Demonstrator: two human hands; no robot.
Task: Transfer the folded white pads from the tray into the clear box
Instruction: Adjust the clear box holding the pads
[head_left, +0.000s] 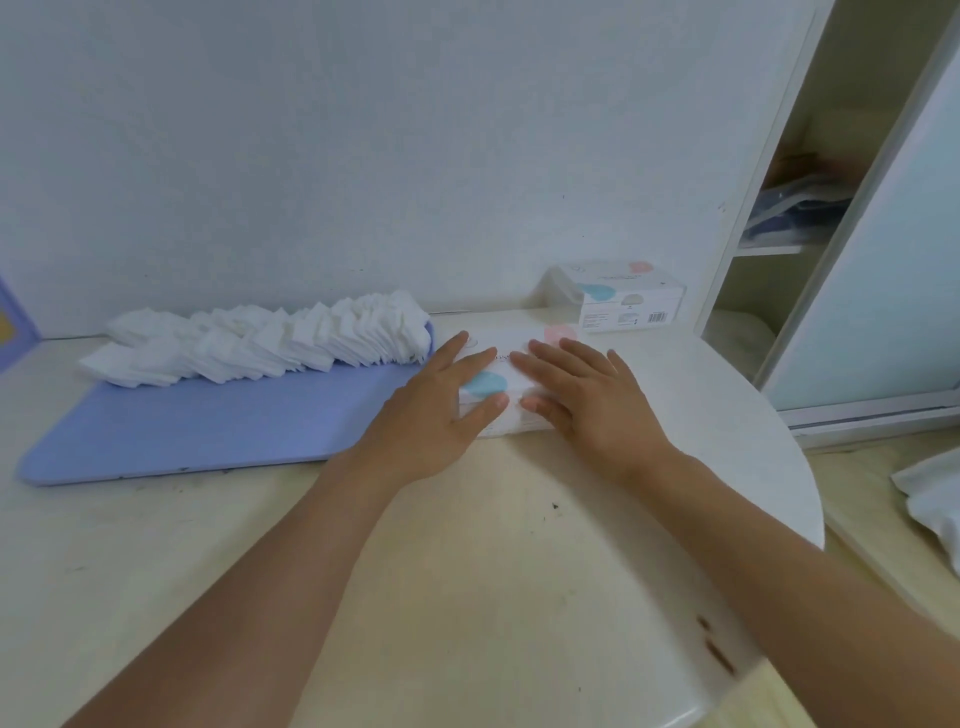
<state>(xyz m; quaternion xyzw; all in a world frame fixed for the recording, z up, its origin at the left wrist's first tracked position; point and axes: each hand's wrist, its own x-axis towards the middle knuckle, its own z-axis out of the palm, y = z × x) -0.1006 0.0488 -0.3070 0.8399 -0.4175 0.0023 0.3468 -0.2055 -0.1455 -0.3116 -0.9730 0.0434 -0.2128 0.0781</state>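
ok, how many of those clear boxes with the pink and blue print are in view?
2. One clear plastic box lies on the table right of the lavender tray, under both hands, left and right. The other stands behind it by the wall.

Home bedroom: sliding-door wardrobe (852, 249)

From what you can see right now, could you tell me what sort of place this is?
Probably a room at home, perhaps a bedroom: a pale desk against a plain wall, beside a sliding-door wardrobe with things on its shelves.
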